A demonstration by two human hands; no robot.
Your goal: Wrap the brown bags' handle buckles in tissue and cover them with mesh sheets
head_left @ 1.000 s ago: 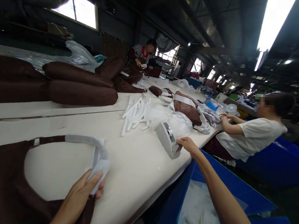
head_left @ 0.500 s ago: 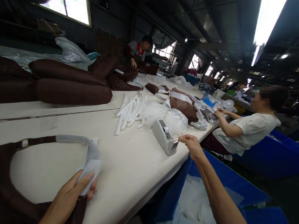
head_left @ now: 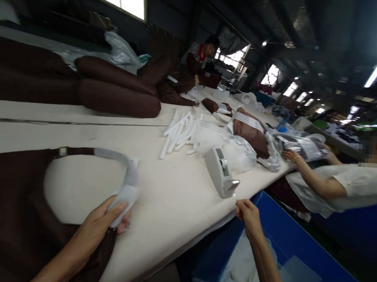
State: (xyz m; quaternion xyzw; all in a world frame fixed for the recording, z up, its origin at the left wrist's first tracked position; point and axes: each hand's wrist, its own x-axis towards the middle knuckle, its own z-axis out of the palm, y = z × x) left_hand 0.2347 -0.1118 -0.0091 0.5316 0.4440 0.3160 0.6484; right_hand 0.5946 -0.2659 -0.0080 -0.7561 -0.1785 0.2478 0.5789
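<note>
My left hand (head_left: 112,217) is closed around the handle (head_left: 127,175) of a brown bag (head_left: 12,207), at a spot where white foam wrap covers it. The bag lies at the table's near left, its handle standing in a loop with a metal buckle. A grey tape dispenser (head_left: 220,172) rests near the table edge. Just in front of its cutter, my right hand (head_left: 248,215) pinches thumb and fingers together on a piece of tape, which is clear and hardly visible. The right hand is apart from the dispenser.
White foam strips (head_left: 178,132) and crumpled clear plastic (head_left: 232,148) lie beyond the dispenser. More brown bags (head_left: 117,96) line the far side. A blue bin (head_left: 285,236) with white sheets stands below the table edge. One co-worker (head_left: 329,181) handles a plastic-wrapped item at right; another bends at the back.
My right hand has come away from the dispenser's cutter, toward the table edge. My left hand still grips the wrapped handle. The view has turned, and the right-hand co-worker now holds a plastic-wrapped item.
</note>
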